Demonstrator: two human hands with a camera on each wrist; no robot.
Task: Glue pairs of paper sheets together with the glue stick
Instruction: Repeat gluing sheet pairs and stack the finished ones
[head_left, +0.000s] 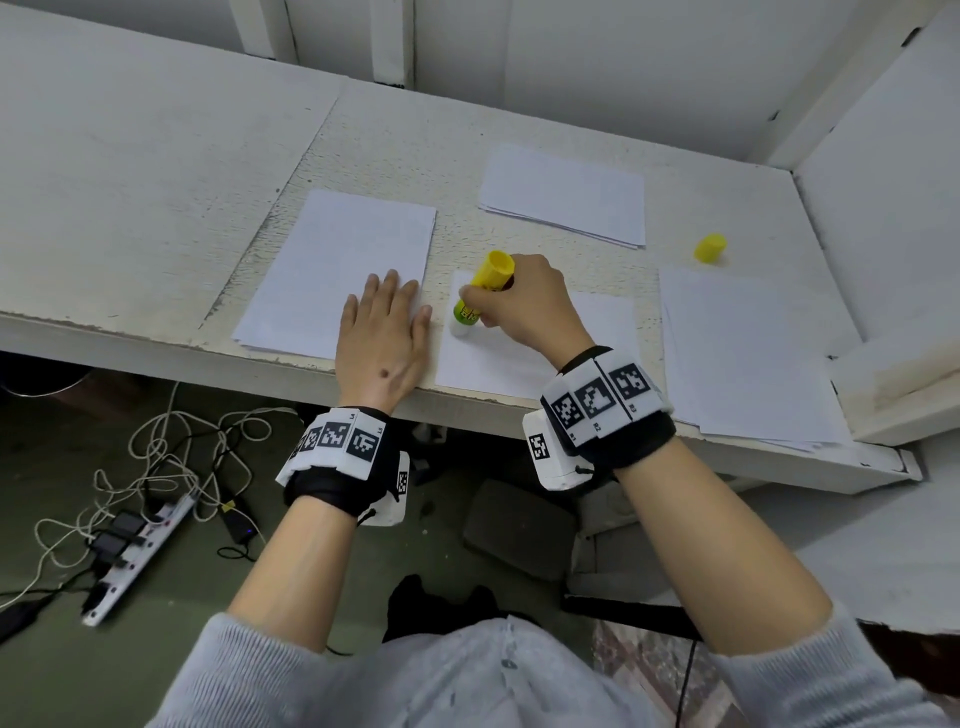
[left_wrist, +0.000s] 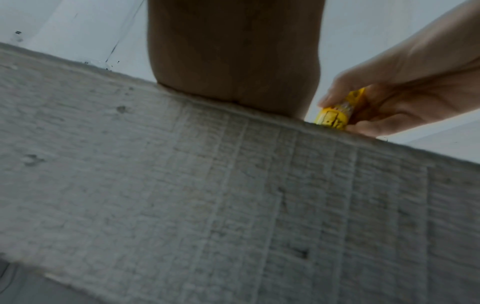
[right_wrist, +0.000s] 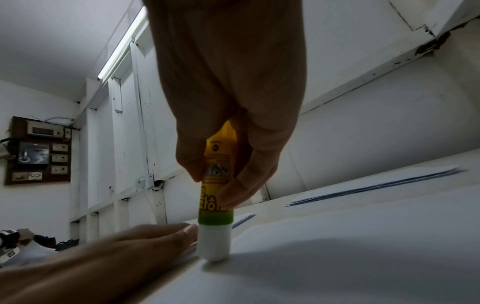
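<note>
The right hand (head_left: 524, 306) grips the yellow-green glue stick (head_left: 480, 293) tip-down on a white paper sheet (head_left: 530, 358); the flat left hand (head_left: 382, 332), fingers straight, probably steadies the neighbouring paper stack (head_left: 332, 270).

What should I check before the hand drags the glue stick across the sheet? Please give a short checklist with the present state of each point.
1. Cap off the glue stick: ok, it lies apart on the table.
2. Right hand grips the stick firmly: ok.
3. White glue end touches the middle sheet: ok, seen in the right wrist view.
4. Left hand holds the middle sheet down: not ok, it rests flat mostly on the left stack.
5. Glue already spread on the sheet: cannot tell.
</note>
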